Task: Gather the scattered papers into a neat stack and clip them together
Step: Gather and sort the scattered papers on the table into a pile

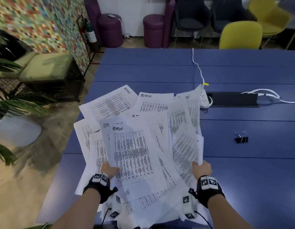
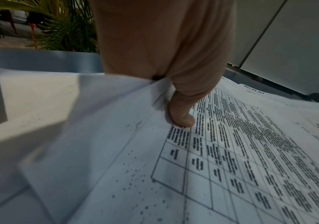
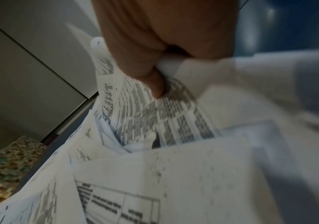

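Plainly, the work is at an early stage. The papers (image 1: pixel 135 146) lie fanned and overlapping at the near-left part of the blue table (image 1: pixel 242 171), their edges at many angles, some overhanging the near edge; no squared stack exists yet. The left hand (image 1: pixel 110 171) pinches the top sheets near their lower left corner, thumb (image 2: pixel 181 119) pressed on the printed grid. The right hand (image 1: pixel 203 167) grasps a raised, curling bundle at the heap's right side, thumb on top, as the right wrist view confirms. The binder clip (image 1: pixel 241 138) sits untouched on the table, to the right of the heap and well apart from it. Remaining, by this inspector's judgement: drawing all sheets together, squaring the edges, fetching the clip and fastening it.
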The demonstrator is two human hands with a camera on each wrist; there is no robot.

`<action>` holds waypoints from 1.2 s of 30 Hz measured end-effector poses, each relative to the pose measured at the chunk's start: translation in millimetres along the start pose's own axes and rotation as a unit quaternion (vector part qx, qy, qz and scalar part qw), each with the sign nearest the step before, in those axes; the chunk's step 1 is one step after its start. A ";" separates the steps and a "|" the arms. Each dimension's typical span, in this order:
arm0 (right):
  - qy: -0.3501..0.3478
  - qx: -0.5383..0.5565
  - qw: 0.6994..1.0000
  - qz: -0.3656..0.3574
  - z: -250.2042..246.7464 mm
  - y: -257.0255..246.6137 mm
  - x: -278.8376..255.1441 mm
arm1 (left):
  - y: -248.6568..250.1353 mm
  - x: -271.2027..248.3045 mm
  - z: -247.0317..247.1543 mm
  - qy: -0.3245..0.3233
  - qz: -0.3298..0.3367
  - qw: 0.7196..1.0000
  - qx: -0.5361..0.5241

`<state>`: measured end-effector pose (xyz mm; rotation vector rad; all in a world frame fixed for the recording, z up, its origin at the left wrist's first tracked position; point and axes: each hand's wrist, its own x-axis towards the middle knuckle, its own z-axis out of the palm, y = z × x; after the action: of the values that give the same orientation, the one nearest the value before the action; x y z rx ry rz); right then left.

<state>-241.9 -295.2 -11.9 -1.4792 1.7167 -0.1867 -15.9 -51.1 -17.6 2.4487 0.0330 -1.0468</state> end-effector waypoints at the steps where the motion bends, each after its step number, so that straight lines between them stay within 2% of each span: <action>1: 0.028 -0.005 1.000 -0.010 -5.4 1.6 2.5 | -0.3 0.5 0.1 0.002 -0.001 1.000 0.005; 5: 0.122 -0.021 0.991 -0.048 -36.0 4.7 14.7 | 2.6 -2.8 -0.3 -0.005 -0.006 1.000 0.007; 9: 0.193 0.015 0.978 -0.079 -65.2 -2.5 28.3 | 10.9 -6.2 1.7 0.009 -0.029 1.000 0.004; 12: 0.219 0.066 0.971 -0.077 -81.7 -10.5 36.0 | 15.1 -8.8 4.3 0.027 -0.051 0.998 0.010; 15: 0.222 0.141 0.964 -0.046 -93.8 -24.6 41.5 | 16.4 -13.3 4.0 0.028 -0.045 0.999 0.004; 16: 0.210 0.159 0.964 -0.038 -94.6 -29.2 45.4 | 16.3 -14.7 3.5 0.024 -0.045 0.999 0.004; 18: 0.142 0.172 0.974 -0.039 -90.1 -35.9 51.7 | 19.0 -19.7 2.9 0.012 -0.044 0.999 0.012; 22: -0.031 0.074 0.993 -0.087 -61.0 -40.0 39.4 | 26.6 -28.2 5.7 -0.019 -0.027 0.999 -0.005; 24: -0.109 -0.006 0.989 -0.098 -41.9 -31.4 28.9 | 29.3 -29.9 6.6 -0.035 -0.023 0.999 -0.012; 27: -0.220 -0.111 0.965 -0.087 -18.7 -11.8 16.3 | 29.1 -30.4 4.2 -0.037 0.000 0.992 -0.123; 31: -0.243 -0.221 0.944 -0.034 -16.1 -2.9 11.3 | 28.5 -31.4 0.5 -0.043 0.048 0.968 -0.243; 32: -0.243 -0.265 0.933 -0.025 -20.0 -3.8 10.6 | 28.5 -31.6 1.0 -0.047 0.039 0.973 -0.223; 34: -0.229 -0.307 0.923 -0.029 -25.1 -3.8 15.2 | 27.9 -30.7 4.2 -0.030 0.003 0.993 -0.118; 36: -0.191 -0.291 0.936 -0.058 -26.2 -7.8 17.8 | 29.4 -31.3 9.7 0.007 -0.009 0.999 -0.053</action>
<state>-252.5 -323.3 0.7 -1.8891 1.4208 0.5664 -38.7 -76.4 10.4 2.3645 0.1125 -1.0093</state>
